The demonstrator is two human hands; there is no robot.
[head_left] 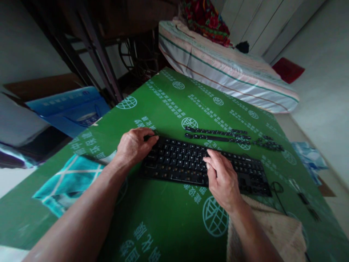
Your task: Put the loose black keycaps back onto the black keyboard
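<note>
A black computer keyboard [177,160] lies at a slight angle on the green tabletop. Along its near edge, bare key mounts show where keycaps are off. My left hand [135,145] grips the far left corner between thumb and fingers. Over the middle of the keys is my right hand [222,178], its thumb and fingertips close together at the keys; whether a keycap is between them is hidden. Loose black keycaps [215,138] lie in rows beyond the keyboard, with another cluster of keycaps [268,143] to their right.
A teal checked cloth [71,180] lies by my left forearm, a beige cloth [267,229] under my right. Thin tools, apparently brushes [304,198], rest at the right near the keyboard cable [279,198]. A mattress [218,72] stands past the green table's [169,222] far edge.
</note>
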